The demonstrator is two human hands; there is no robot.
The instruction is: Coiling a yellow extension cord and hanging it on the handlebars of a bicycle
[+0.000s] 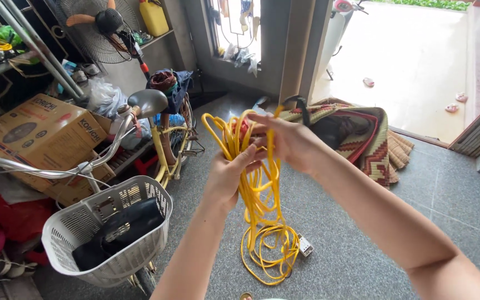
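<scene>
Yellow cable (256,189) bunched in loops at chest height, centre of view, over grey stone floor (362,244). Left hand (230,176) clenched round the middle of the bundle from below, thumb up against the strands. Right hand (287,141) closed on the top of the loops, fingers wrapped over several strands, just above and touching the left. Loose loops fanning up and left from both hands. Lower part of cable hanging down to floor, piled in flat coils near bottom centre. White socket block (305,246) at cable end, lying on floor just right of the coils.

Left of scene: yellow bicycle (165,150) with grey saddle, chrome handlebar, white plastic basket (134,191) on front, black bag (119,230) inside basket. Cardboard box (40,133) far left, behind handlebar. Red and pink bags near left edge under box. Standing fan (104,28) far left at top, yellow jug (154,16) on shelf beside it.

Far right of centre: patterned woven mat (370,147) crumpled on floor by doorway, dark item on top of it, kind unclear. Open doorway behind, sunlit concrete yard (418,61) outside, a few sandals scattered there, lower part of white scooter (340,22) at top.
</scene>
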